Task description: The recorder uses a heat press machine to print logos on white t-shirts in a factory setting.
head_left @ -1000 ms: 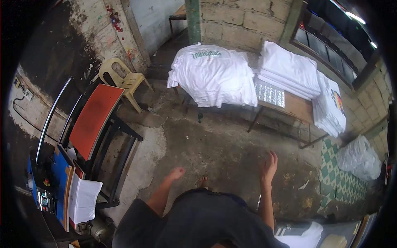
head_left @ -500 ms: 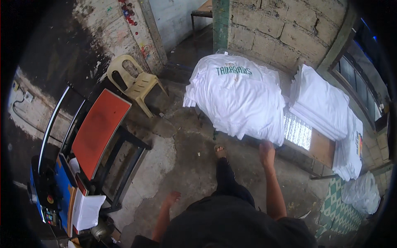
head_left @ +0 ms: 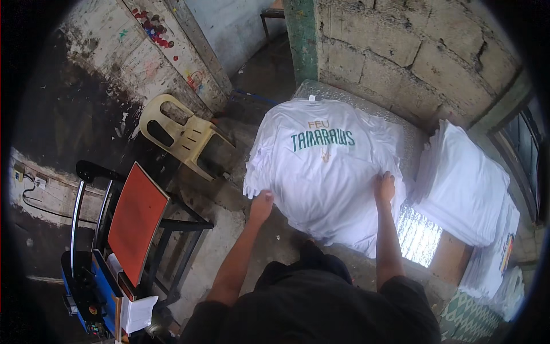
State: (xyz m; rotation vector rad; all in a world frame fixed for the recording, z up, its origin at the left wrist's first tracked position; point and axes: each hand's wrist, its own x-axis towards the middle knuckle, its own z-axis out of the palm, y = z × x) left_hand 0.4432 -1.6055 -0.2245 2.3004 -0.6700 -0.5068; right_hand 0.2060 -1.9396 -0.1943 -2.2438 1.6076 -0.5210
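A pile of white T-shirts (head_left: pixel 321 189) lies spread over a low table, the top one showing green and gold lettering and a small emblem. My left hand (head_left: pixel 262 204) is at the left edge of the top shirt, its fingers curled in against the cloth. On the right side of the same shirt, my right hand (head_left: pixel 385 188) has thumb and fingers closed on the fabric. The cloth stretches fairly flat between both hands, with loose folds toward me.
Stacks of folded white shirts (head_left: pixel 461 183) stand to the right, beside a shiny silver table surface (head_left: pixel 420 235). At left are a cream plastic chair (head_left: pixel 180 135) and a heat press (head_left: pixel 94 275) with a red-orange board (head_left: pixel 137 223). A block wall (head_left: pixel 395 51) rises behind the table.
I am closer to the table. My left hand has risen from my side to the shirt's left edge; my right hand has moved up along its right side. The top shirt lies flatter.
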